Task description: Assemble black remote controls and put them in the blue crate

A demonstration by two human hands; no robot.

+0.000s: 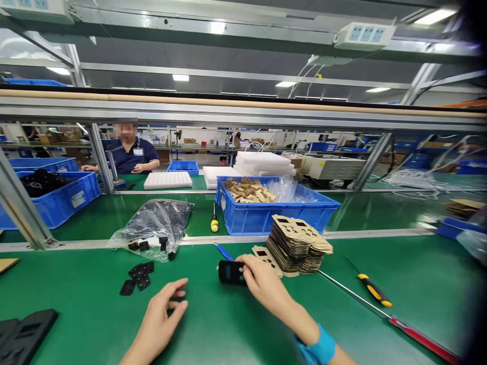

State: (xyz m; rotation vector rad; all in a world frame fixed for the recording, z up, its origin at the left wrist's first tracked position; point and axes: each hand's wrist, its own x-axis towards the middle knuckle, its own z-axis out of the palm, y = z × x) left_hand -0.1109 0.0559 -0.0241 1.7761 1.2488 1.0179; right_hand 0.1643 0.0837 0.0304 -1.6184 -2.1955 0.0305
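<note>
- Right hand [262, 279]: thumb and fingers pinched on the right end of a black part [228, 272].
- Left hand [160, 314]: fingers curled loosely, thumb apart, moderate gap, nothing held; over the green bench [213, 329], nearest the loose black pieces [141, 276].
- Black part sits mid-view above the bench, just left of the cardboard stack [294, 246]; slightly blurred, fine detail can't be told.
- Risk: part could slip or twist, since only one end is gripped and the left hand gives no support.
- Risk: right hand or wristband [317, 347] could knock the stack; it's tall, uneven and close by.
- Risk: fingers could catch the blue pen-like tool [223, 252] lying just behind the part.
- Risk: small pieces could scatter if the left hand sweeps into them; they lie loose and overlapping.
- Counts: one black part held; at least four loose pieces, overlap hides exact number.
- One stack, layers too many to count; at least one cardboard sheet [262, 255] beside it.
- Three screwdrivers: small yellow one [214, 223] behind, yellow-black one [375, 290] and long red one [422, 337] at right.
- One plastic bag [155, 223]; one cardboard-filled blue bin [266, 219].
- One person [131, 157] clearly seen opposite.
</note>
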